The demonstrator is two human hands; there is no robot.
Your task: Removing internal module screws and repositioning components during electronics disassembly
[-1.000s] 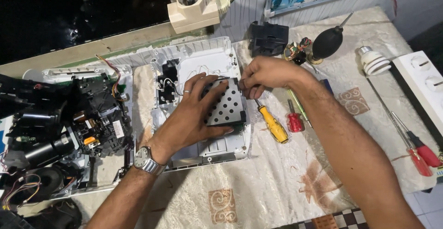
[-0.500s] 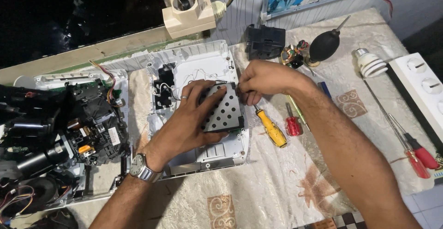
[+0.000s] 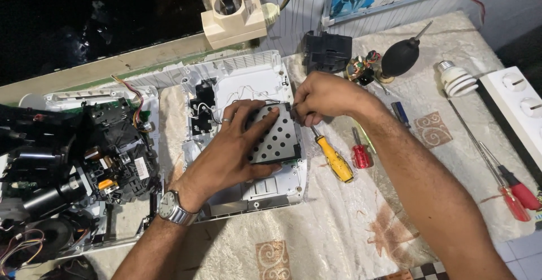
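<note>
— What is happening at the desk [image 3: 339, 240]?

— A person is working over a white plastic cover [image 3: 248, 82] lying open on a patterned cloth. The left hand [image 3: 237, 150] is lying spread and flat across a perforated metal plate [image 3: 276, 139], pressing it down inside the cover. A ring is showing on one finger and a wristwatch [image 3: 169, 206] on the wrist.

— And the right hand?

— The right hand [image 3: 322, 96] is curling its fingers tight at the plate's upper right corner, pinching something there; what it is gripping is hidden by the fingers.

— Where exactly is the plate sitting?

— It is resting in the middle of the cover, tilted slightly, just under both hands, with thin white wires showing above it.

— What is lying around?

— A yellow-handled screwdriver [image 3: 334, 158] and a short red-handled one [image 3: 360, 154] are lying just right of the cover, beneath the right forearm. A black rubber dust blower [image 3: 400, 57] and a spiral light bulb [image 3: 456, 80] are sitting farther right, near a white power strip [image 3: 519, 102]. Two long red-handled screwdrivers [image 3: 516, 192] are lying at the right edge. To the left, a stripped black machine body [image 3: 84, 150] with exposed wiring is filling its own white tray. A beige socket block [image 3: 234, 17] with a black plug is standing at the top.
</note>
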